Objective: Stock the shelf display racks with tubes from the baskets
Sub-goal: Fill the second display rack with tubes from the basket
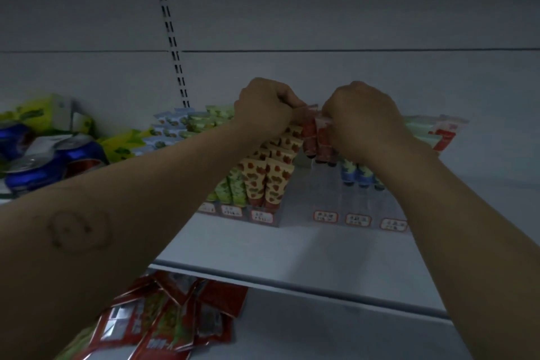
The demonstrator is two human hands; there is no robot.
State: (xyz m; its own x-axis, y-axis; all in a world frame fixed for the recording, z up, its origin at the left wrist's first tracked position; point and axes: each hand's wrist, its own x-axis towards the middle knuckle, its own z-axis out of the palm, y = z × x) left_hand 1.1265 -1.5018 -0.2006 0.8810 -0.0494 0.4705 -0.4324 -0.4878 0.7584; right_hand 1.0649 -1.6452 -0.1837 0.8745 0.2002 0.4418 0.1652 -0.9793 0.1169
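Observation:
Both my hands are raised over the clear display racks (pixel 339 202) on the white shelf (pixel 292 251). My left hand (pixel 263 105) and my right hand (pixel 362 117) are closed together on a small bunch of red tubes (pixel 314 137), held upright above the rear of the right rack. The left rack holds rows of cream tubes with red strawberry print (pixel 271 181) and green tubes (pixel 230 187). In the right rack stand a few blue-and-green tubes (pixel 355 174), partly hidden by my right wrist. Red-framed price labels (pixel 325 216) line the rack fronts.
Blue drink cans (pixel 35 166) and yellow-green packs (pixel 38 114) crowd the shelf at left. Pale sachets (pixel 175 128) lie behind the left rack, mint and red packets (pixel 435 131) at the right. Red snack packets (pixel 175 318) fill the lower shelf. A slotted upright (pixel 172 38) runs up the back wall.

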